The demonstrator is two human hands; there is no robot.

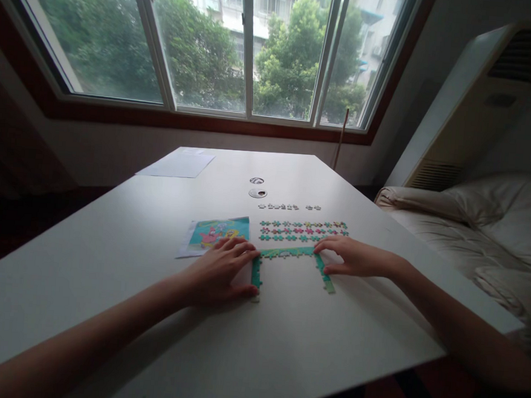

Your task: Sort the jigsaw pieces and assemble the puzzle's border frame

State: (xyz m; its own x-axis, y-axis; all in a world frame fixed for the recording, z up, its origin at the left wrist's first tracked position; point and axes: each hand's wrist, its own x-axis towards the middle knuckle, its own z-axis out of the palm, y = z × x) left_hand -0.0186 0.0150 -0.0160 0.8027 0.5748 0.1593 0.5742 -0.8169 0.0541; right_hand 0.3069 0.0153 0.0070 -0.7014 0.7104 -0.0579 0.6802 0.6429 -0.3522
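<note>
Green jigsaw edge pieces (289, 253) are joined into a three-sided frame on the white table, its near side without pieces. My left hand (224, 266) lies along the left strip of the frame, fingertips at the top corner and thumb at the lower end, fingers apart. At the right corner, my right hand (347, 255) touches the pieces with its fingertips, thumb apart on the right strip (327, 281). Behind the frame lie rows of loose jigsaw pieces (304, 231), green, pink and yellow. A colourful cartoon reference picture (220, 229) is partly covered by my left hand.
Farther back on the white table (154, 227) sits a row of pale jigsaw pieces (283, 207). Beyond them are two round table inserts (257, 193). Sheets of paper (177, 164) lie at the far left. A cream sofa (482, 220) stands on the right.
</note>
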